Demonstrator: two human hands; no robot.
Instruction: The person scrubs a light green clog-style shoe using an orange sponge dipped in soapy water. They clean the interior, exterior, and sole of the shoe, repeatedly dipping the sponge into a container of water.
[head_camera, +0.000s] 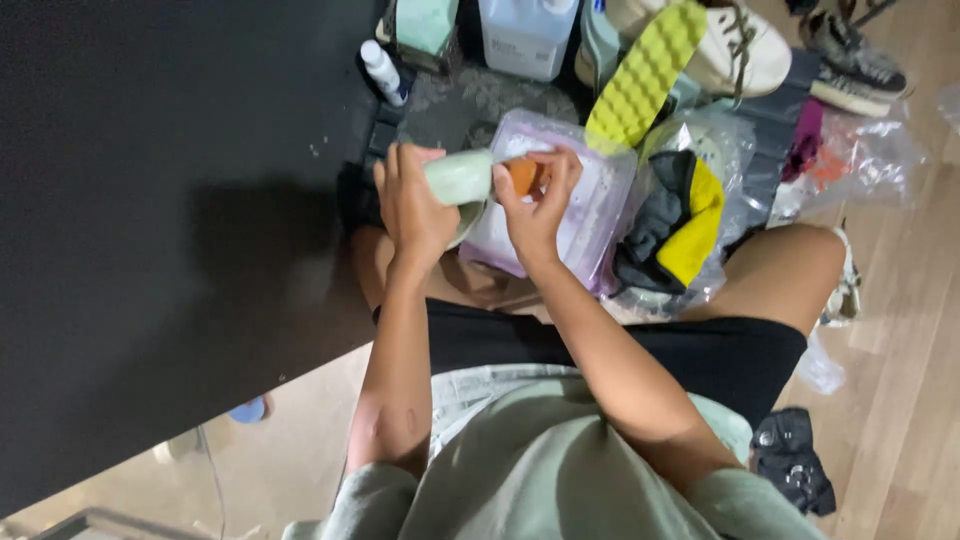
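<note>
Pale green shoe (458, 178) wrapped in left hand (412, 205) above clear plastic tub (590, 215); orange sponge (522, 176) pinched by right hand (535, 205). Probably light, soft, squashy; best gripped mid-body.

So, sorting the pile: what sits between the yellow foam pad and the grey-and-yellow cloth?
In the head view, only crinkled clear plastic shows between the yellow foam pad and the grey-and-yellow cloth.

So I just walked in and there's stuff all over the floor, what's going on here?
A seated person holds a pale green shoe in the left hand and presses a small orange sponge to it with the right hand, above a clear plastic tub. A yellow insole, cloths and sneakers lie around.
</note>
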